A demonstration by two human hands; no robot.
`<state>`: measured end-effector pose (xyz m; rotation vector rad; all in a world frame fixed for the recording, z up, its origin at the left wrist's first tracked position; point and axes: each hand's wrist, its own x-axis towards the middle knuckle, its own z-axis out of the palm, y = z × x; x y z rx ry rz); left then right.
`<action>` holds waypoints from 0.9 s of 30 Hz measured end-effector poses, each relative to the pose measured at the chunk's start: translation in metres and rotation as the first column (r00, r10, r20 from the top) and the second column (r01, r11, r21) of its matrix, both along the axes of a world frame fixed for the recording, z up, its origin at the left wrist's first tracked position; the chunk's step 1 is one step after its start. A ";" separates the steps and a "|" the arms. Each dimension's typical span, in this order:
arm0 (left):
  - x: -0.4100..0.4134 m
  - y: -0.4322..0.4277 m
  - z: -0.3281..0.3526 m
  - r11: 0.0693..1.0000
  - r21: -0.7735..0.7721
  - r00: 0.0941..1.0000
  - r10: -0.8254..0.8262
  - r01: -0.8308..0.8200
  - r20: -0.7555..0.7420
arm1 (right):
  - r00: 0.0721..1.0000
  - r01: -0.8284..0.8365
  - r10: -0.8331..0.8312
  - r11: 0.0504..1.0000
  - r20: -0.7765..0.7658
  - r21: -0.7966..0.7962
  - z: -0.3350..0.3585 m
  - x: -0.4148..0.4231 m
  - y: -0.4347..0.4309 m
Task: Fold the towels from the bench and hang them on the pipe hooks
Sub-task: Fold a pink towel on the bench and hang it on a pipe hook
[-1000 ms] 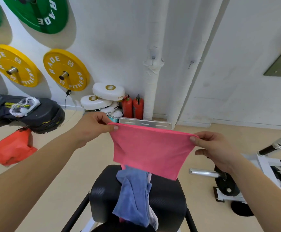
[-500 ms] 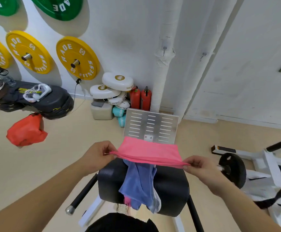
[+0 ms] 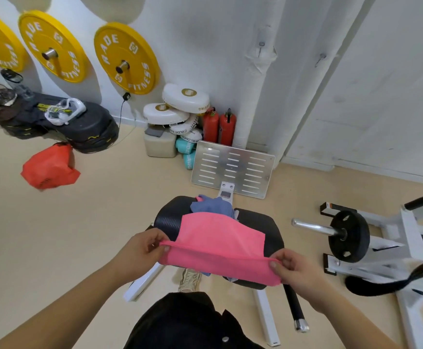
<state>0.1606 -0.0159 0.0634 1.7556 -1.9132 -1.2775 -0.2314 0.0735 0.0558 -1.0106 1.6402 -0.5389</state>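
Observation:
I hold a pink towel (image 3: 218, 245) stretched between both hands over the black padded bench (image 3: 255, 222). My left hand (image 3: 140, 253) pinches its left corner and my right hand (image 3: 293, 270) pinches its right corner. The towel's far half lies spread on the pad while the near edge is lifted. A blue towel (image 3: 213, 207) lies bunched on the bench behind the pink one, mostly covered by it. On the white wall pipes stick out two small hooks, one on the left pipe (image 3: 261, 45) and one on the right pipe (image 3: 321, 57).
A perforated metal footplate (image 3: 233, 168) stands beyond the bench. Two red extinguishers (image 3: 220, 127), white pads and a canister crowd the wall base. A weight machine with a black plate (image 3: 349, 238) sits on the right. A red bag (image 3: 50, 167) and black plates lie left.
My hands have come down from chest height and back toward me. The pink towel, hanging in the air before, now lies partly on the bench pad over the blue towel. The view tilted downward.

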 end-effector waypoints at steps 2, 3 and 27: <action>-0.002 -0.004 -0.004 1.000 0.003 1.000 -0.015 0.015 0.002 | 0.999 0.046 -0.046 0.999 0.018 0.007 -0.007 0.002 -0.001; -0.005 -0.008 -0.007 1.000 0.004 1.000 -0.023 0.023 0.003 | 0.997 0.069 -0.069 0.998 0.022 0.005 -0.011 0.004 -0.003; -0.060 -0.167 -0.106 0.955 0.257 0.957 -0.206 0.150 0.206 | 0.919 0.233 -0.119 0.933 -0.375 0.274 -0.094 0.011 -0.126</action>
